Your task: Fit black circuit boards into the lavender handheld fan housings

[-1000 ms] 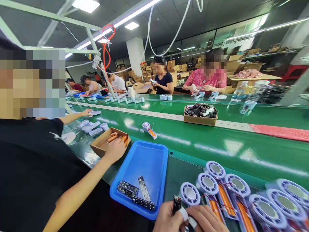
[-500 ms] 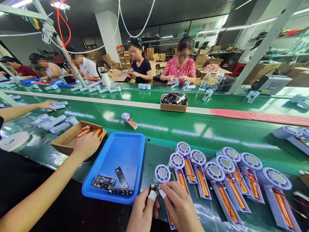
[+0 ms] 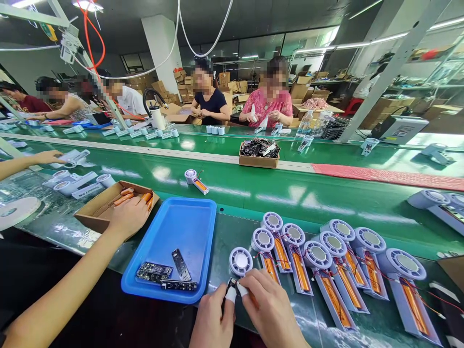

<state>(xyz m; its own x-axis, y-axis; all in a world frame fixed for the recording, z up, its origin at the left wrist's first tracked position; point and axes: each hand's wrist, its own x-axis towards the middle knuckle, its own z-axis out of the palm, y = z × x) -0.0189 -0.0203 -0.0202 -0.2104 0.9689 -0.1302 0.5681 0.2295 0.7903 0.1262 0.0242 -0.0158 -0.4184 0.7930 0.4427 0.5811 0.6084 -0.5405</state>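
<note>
Left hand (image 3: 212, 316) grips a small circuit board (image 3: 232, 282)

The person's left hand pinches the circuit board upright near its top end, at the front edge of the workbench (image 3: 224, 237). A white finger cover (image 3: 230, 295) shows on the thumb. The right hand (image 3: 270, 307) has its fingers bent in close beside the board; whether they grasp a part of their own cannot be told.

Just beyond the hands sits a round fan head (image 3: 241, 261). To the right stand several lilac fans (image 3: 318, 254), their open handles showing orange batteries (image 3: 335, 300) and thin wires. To the left lies a blue tray (image 3: 174, 227) with a few loose boards (image 3: 181, 265) at its near end. Beside it, a co-worker's hand (image 3: 129, 216) reaches into a cardboard box (image 3: 94, 217) of orange cells (image 3: 123, 197). Another fan (image 3: 195, 181) lies alone on the green belt (image 3: 239, 193).
</note>
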